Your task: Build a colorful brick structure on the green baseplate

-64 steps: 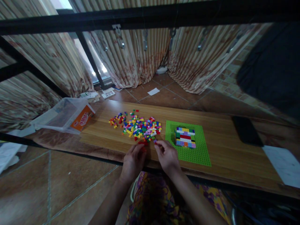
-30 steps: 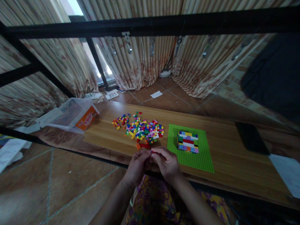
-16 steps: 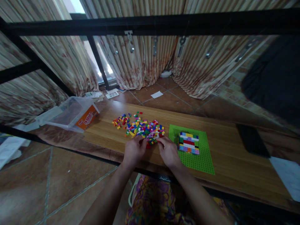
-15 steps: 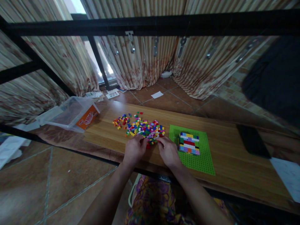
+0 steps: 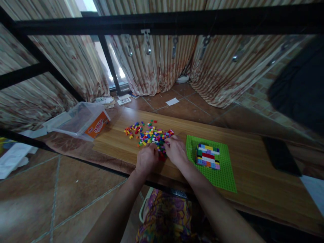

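Observation:
A loose pile of small coloured building bricks lies on the wooden bench top. At its near edge rests my left hand, fingers curled inward; whatever they pinch is hidden. My right hand reaches over the pile's right side with thumb and fingers drawn together among the bricks, too small to tell what is between them. To the right, a green baseplate carries a block built of bricks in several colours, with a red strip in its middle. Neither hand touches the plate.
A clear plastic box with an orange label stands at the bench's left end. A dark flat object and a white sheet lie at the right. A black metal rail crosses ahead, with hooks hanging from it.
My right hand has moved left and slightly up, deeper over the brick pile. My left hand stays near the pile's front edge. The view has shifted a little.

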`<state>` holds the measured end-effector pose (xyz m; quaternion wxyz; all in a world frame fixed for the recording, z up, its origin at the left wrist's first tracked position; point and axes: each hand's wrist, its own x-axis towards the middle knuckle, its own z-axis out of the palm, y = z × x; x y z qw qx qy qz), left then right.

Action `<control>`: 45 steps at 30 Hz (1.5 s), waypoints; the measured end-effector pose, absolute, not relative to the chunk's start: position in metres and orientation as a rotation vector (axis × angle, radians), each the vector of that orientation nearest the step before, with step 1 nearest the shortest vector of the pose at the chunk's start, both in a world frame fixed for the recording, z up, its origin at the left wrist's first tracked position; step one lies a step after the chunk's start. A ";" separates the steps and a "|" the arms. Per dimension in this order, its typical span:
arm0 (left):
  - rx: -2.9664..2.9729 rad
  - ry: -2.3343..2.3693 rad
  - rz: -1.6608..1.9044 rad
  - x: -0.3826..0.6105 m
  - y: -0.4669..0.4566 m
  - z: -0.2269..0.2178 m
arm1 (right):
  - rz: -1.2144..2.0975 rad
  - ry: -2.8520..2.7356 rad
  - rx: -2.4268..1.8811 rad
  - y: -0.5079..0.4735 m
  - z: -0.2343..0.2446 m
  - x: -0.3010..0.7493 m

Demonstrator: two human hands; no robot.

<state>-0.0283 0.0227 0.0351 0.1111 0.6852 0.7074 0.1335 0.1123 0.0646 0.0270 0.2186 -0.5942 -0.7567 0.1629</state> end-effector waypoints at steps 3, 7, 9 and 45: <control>1.988 2.070 0.421 -0.031 0.022 0.033 | 0.437 -2.158 -1.833 0.069 0.031 0.100; 1.976 2.053 0.439 -0.035 0.021 0.031 | 0.427 -2.207 -1.986 0.070 0.040 0.091; 1.967 2.050 0.457 -0.036 0.021 0.030 | 0.420 -2.225 -1.996 0.071 0.044 0.088; 1.086 1.306 1.194 -0.028 0.019 0.044 | 0.944 -1.720 -1.156 0.030 0.055 0.108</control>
